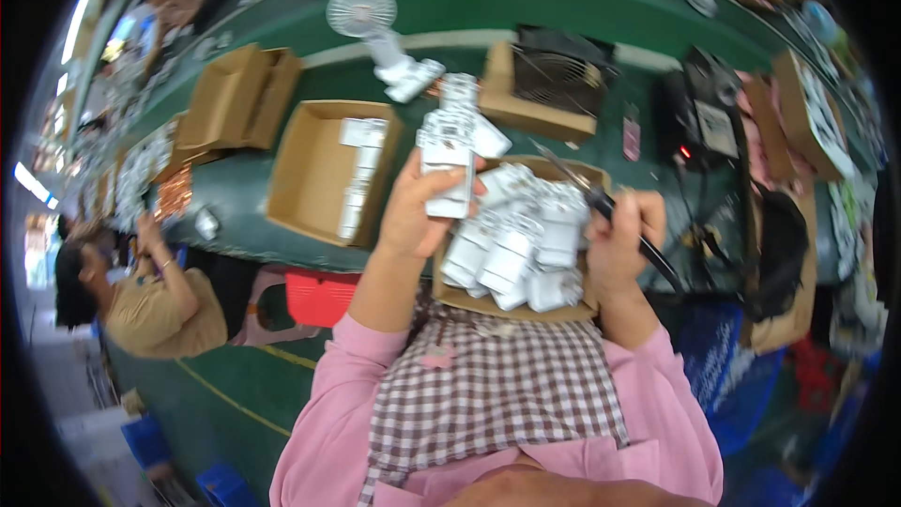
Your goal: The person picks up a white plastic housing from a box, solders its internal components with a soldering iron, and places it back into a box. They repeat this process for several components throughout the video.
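Note:
My left hand (418, 202) is closed around a white plastic part (449, 155) and holds it upright, its upper end showing grey detail too small to make out. In my right hand (624, 239) is a soldering iron (601, 199) with a black handle, its thin metal tip slanting up and left toward the held part but apart from it. Between and below both hands sits a cardboard box (514, 308) heaped with similar white plastic parts (511, 249). Left of my left hand stands another cardboard box (305, 174) with a row of white parts (358, 174) along its right side.
A white fan (364, 14) stands at the back. Behind the filled box is a black fan unit (563, 75) in a carton. A black box-shaped device (699, 103) with a red light stands to the right. At left, a co-worker (145, 300) sits beside the green table (235, 211).

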Available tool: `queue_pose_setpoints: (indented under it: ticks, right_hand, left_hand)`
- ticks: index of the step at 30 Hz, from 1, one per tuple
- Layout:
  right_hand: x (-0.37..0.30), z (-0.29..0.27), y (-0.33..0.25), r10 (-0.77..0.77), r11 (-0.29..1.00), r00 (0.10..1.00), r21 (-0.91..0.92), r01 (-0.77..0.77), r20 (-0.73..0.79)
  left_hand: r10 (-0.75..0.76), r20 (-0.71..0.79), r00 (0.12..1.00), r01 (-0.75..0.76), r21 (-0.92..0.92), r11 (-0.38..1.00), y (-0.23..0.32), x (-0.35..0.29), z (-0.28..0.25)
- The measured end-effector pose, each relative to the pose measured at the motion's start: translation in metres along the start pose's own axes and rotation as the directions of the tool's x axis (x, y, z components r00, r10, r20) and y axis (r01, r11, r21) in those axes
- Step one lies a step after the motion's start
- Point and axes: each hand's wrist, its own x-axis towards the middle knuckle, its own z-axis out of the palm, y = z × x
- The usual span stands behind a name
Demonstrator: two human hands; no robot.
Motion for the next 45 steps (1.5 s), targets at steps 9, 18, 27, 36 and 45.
queue_pose_setpoints:
  ticks: [9, 18, 27, 36, 45]
  right_hand:
    - [-0.002, -0.007, -0.003, -0.159, 0.977, 0.975, 0.166, 0.133, 0.155]
    - [-0.007, -0.001, -0.007, -0.17, 0.982, 0.959, -0.039, 0.183, 0.227]
    - [-0.007, 0.003, -0.005, -0.041, 0.994, 0.97, -0.088, 0.063, 0.238]
    - [-0.006, 0.002, -0.003, -0.051, 0.98, 0.962, -0.17, 0.099, 0.267]
    - [-0.005, 0.003, -0.004, -0.029, 0.984, 0.962, -0.162, 0.075, 0.271]
  left_hand:
    - [0.255, -0.059, 0.965, -0.226, 0.302, 0.926, -0.041, 0.021, 0.026]
    - [0.354, -0.041, 0.934, -0.302, 0.437, 0.847, -0.041, 0.014, 0.021]
    - [0.379, -0.03, 0.925, -0.312, 0.51, 0.802, -0.041, 0.013, 0.019]
    - [0.387, -0.028, 0.922, -0.323, 0.498, 0.805, -0.04, 0.011, 0.022]
    - [0.423, -0.017, 0.906, -0.349, 0.533, 0.77, -0.042, 0.012, 0.02]
